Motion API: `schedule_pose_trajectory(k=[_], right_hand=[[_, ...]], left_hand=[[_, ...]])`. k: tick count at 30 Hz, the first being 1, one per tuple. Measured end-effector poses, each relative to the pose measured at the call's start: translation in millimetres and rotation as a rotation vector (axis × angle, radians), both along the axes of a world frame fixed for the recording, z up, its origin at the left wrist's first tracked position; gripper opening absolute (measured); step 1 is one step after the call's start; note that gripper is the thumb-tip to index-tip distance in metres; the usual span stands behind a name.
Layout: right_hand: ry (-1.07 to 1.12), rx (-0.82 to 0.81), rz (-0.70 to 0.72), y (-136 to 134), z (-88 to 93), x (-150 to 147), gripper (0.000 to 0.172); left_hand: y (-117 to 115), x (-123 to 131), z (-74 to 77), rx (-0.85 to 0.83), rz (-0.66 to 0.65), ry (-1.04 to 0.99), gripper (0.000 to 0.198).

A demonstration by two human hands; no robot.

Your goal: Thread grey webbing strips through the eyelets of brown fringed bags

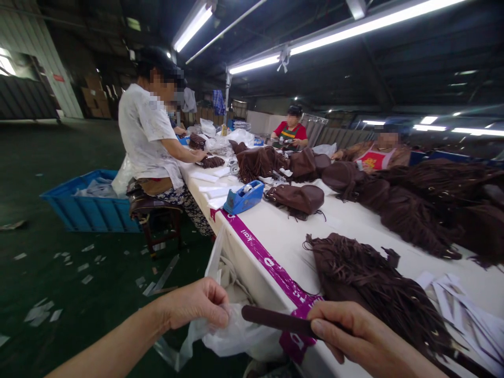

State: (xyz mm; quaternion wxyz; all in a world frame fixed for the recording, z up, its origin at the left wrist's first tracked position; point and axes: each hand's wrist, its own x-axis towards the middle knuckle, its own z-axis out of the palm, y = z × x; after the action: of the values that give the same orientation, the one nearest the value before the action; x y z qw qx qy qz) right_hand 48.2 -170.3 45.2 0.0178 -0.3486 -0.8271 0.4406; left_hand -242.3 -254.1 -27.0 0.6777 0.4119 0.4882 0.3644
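My left hand (197, 304) is closed in a pinch on a clear plastic bag (232, 336) that hangs below the table's front edge. My right hand (354, 338) is closed round a flat dark brown strap (275, 319), whose rounded free end points left toward the bag. A brown fringed bag (366, 278) lies on the white table (283, 236) just beyond my right hand.
A blue tape dispenser (244, 197), a small brown bag (297, 199) and piles of brown fringed bags (425, 205) sit farther along the table. White paper slips (464, 310) lie at right. Three other people work at the table; one sits on a stool beside a blue crate (86, 207).
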Motion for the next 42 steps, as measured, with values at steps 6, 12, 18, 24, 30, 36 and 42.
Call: schedule_pose_trajectory(k=[6, 12, 18, 24, 30, 36, 42], right_hand=[[-0.034, 0.014, 0.008, 1.1, 2.1, 5.6, 0.042], [-0.087, 0.076, 0.028, -0.3, 0.3, -3.5, 0.036], [-0.169, 0.223, 0.010, -5.6, 10.4, -3.6, 0.035], [-0.192, 0.211, 0.045, -9.0, 15.4, 6.8, 0.033], [-0.167, 0.237, 0.110, -18.7, 1.3, -21.5, 0.021], [-0.144, 0.120, 0.097, -9.1, -7.3, -5.8, 0.015], [-0.133, 0.051, -0.001, 1.7, 2.5, 33.7, 0.023]], left_hand=[[1.6, 1.9, 2.1, -0.017, -0.003, -0.012, 0.006], [6.2, 12.1, -2.6, -0.017, -0.026, 0.034, 0.008], [6.8, 27.7, -8.0, -0.059, -0.101, 0.075, 0.008], [1.4, 45.4, -10.5, -0.054, -0.110, 0.100, 0.009], [2.9, 78.1, -14.5, -0.054, -0.165, 0.069, 0.019], [2.4, 69.2, -11.3, -0.066, -0.184, 0.194, 0.017], [-2.3, 49.0, -9.5, 0.030, -0.231, 0.291, 0.018]])
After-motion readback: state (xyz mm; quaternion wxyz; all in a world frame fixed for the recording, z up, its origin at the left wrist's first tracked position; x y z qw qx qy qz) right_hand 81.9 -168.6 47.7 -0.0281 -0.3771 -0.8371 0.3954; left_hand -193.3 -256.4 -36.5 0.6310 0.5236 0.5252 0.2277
